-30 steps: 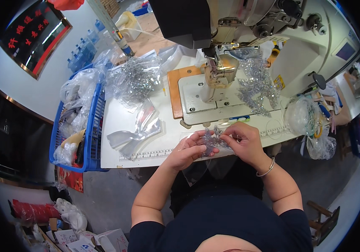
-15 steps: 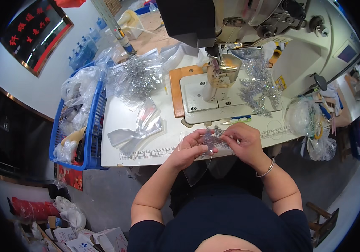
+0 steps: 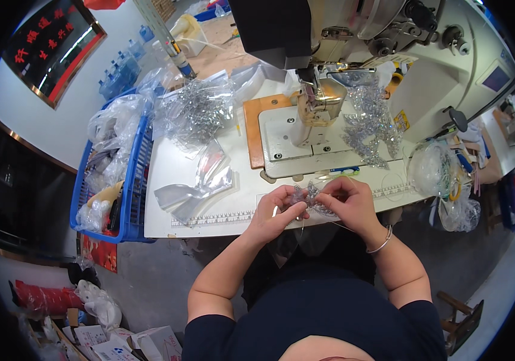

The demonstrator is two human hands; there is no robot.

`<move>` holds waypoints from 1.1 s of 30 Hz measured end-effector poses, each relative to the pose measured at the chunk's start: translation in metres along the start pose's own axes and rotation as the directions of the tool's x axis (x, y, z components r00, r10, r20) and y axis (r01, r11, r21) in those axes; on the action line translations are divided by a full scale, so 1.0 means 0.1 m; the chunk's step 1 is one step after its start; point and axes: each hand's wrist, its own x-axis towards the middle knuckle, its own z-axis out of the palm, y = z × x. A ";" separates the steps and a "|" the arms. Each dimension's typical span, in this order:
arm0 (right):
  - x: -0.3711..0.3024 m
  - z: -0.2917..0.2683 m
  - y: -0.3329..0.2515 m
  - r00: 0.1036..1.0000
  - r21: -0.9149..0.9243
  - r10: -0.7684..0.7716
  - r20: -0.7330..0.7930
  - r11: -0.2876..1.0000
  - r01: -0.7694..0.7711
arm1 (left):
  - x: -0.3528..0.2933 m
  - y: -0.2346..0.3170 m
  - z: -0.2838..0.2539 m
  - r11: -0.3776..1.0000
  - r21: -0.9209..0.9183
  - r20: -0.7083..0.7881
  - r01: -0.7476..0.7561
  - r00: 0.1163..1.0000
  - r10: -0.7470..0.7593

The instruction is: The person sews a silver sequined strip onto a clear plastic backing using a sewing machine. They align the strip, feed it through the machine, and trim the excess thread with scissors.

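From the head view, I see the left hand has curled in, thumb and fingers pinching the silvery piece above the table's near edge, while the right hand's fingertips still pinch its right side, so it seems better steadied.

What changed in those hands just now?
The left hand turned inward, its fingers and thumb closing further over the silver piece. Nothing was visibly let go. The right hand still pinches the piece's right side; the basket and machine stayed put.
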 end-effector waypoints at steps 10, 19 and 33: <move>0.07 -0.07 0.00 0.933 0.248 0.308 0.188 0.904 -0.348 | 0.00 0.01 0.00 0.998 -0.005 -0.029 0.065 0.997 -0.065; 0.03 -0.18 0.17 0.908 0.077 0.326 0.262 0.931 -0.356 | 0.03 0.01 0.05 0.998 0.046 -0.222 0.039 0.975 -0.028; 0.17 -0.31 0.09 0.908 0.067 0.246 0.338 0.956 -0.284 | 0.01 -0.06 0.15 0.987 0.146 -0.280 -0.071 0.954 0.110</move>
